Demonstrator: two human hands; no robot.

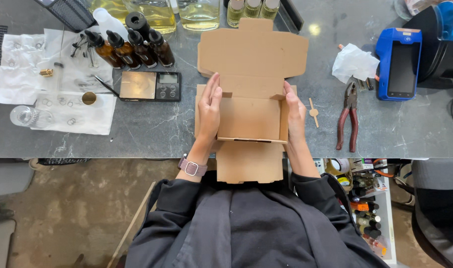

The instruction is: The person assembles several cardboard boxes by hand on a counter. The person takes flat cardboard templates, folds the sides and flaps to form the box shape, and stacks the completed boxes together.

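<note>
At the surface's (137,134) near edge, left hand (209,106) and right hand (295,111), fingers extended, press flat against opposite side walls of a half-folded cardboard box (251,116), lid open.

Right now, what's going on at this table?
A person in a dark top is folding a flat brown cardboard box on a grey stone table. The left hand presses against the box's left wall, the right hand against the right wall, with the lid flap lying open behind. Amber dropper bottles, a small scale and red-handled pliers lie nearby, untouched.
</note>
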